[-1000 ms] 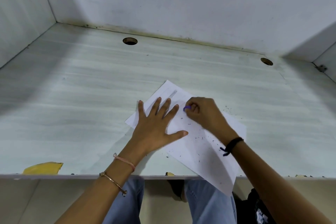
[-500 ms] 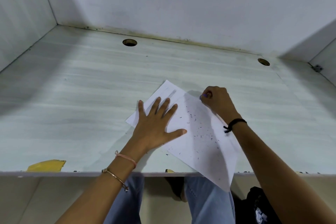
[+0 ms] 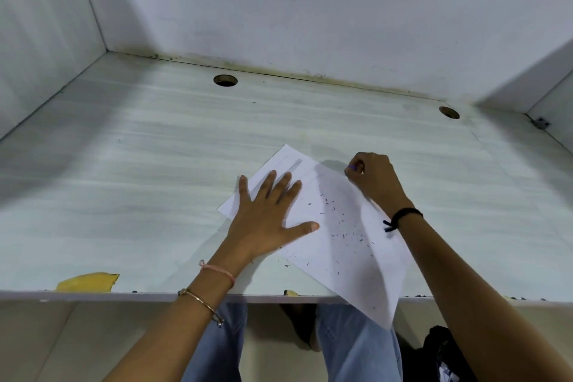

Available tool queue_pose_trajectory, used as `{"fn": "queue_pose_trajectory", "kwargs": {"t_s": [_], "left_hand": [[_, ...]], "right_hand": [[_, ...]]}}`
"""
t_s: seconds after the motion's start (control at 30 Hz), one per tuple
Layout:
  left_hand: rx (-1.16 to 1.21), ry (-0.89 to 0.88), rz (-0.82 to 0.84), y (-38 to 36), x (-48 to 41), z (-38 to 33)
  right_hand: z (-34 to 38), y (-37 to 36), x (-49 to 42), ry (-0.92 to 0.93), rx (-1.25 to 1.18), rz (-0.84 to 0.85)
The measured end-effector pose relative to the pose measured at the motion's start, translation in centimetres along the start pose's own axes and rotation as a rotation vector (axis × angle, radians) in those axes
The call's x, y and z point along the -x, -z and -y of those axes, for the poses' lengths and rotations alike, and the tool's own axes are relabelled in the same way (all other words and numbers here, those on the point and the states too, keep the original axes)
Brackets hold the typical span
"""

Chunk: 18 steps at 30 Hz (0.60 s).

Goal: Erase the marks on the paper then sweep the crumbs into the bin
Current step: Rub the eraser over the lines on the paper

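**Eraser hand now at the paper's far right edge**

The white sheet of paper [image 3: 350, 245] lies askew on the pale wood-grain counter [image 3: 139, 183], its near corner hanging over the front edge, just as it lay a second ago. The left hand [image 3: 266, 220] has not shifted either: it rests palm down on the sheet's left part, fingers [image 3: 286, 186] straight and spread wide, thumb stretched out to the right, pinning the paper flat.

The change is in the right hand [image 3: 372, 180]. A second ago it worked in the middle of the sheet, close beside the left fingertips. Half a second ago it had gone out to the sheet's far right edge, and it sits at nearly the same place now, well apart from the left hand. Its fingers are curled tight and pinch a small purple eraser [image 3: 352, 167], of which only a tip shows at the edge of the sheet; whether the tip touches paper or counter cannot be told.

With that hand drawn aside, the dark eraser crumbs [image 3: 338, 222] lie uncovered, scattered over the middle and lower right of the sheet, with a few on the counter near the sheet's lower left edge.

A black cord band [image 3: 401, 217] circles the right wrist.
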<state>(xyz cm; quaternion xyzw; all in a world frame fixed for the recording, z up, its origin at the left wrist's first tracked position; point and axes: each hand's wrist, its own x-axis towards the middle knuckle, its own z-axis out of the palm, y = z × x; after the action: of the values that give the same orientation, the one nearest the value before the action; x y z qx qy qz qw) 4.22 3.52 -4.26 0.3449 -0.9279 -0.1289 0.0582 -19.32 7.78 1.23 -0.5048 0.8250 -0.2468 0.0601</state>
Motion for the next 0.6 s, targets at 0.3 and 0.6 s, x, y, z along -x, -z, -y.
{"fn": "queue_pose_trajectory", "kwargs": {"t_s": [0.3, 0.6], "left_hand": [[0.468, 0.038, -0.242, 2.3, 0.8, 3.1], [0.144, -0.027, -0.079, 2.0, 0.7, 4.3]], "right_hand": [[6.3, -3.6, 5.8, 0.188, -0.282, 0.158], [5.8, -4.0, 5.9, 0.221, -0.186, 0.225]]}}
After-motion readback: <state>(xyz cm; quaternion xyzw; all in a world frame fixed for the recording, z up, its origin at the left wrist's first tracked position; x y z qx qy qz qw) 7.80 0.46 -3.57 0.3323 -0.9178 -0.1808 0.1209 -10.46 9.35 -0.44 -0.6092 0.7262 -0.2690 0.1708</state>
